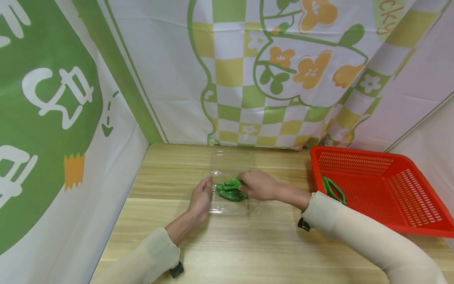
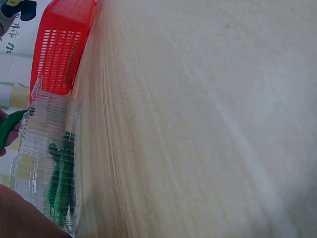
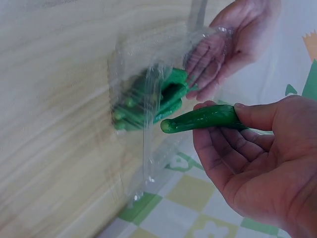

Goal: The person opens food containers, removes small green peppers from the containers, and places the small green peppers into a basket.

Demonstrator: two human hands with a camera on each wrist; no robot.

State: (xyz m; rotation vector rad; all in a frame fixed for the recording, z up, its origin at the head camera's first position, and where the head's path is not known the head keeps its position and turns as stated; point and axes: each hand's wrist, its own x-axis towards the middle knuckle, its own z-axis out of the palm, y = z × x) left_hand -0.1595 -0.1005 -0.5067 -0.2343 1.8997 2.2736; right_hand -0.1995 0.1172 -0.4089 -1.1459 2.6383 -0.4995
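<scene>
My right hand (image 1: 260, 184) pinches a green chili pepper (image 3: 203, 118) between thumb and fingers, above a clear plastic clamshell box (image 1: 230, 207). In the right wrist view the pepper's blunt end points away from the palm. Several green peppers (image 1: 232, 195) lie together inside the box; the left wrist view shows them through its ribbed wall. My left hand (image 1: 200, 199) rests against the box's left side, its fingers partly seen through the plastic in the right wrist view. The box's lid (image 1: 232, 159) is folded back, away from me.
A red slotted basket (image 1: 376, 189) stands to the right on the wooden table (image 1: 241, 244), with green peppers (image 1: 333, 190) near its left wall. Behind the table hangs a printed cloth (image 1: 248, 90). Another cloth hangs along the left side.
</scene>
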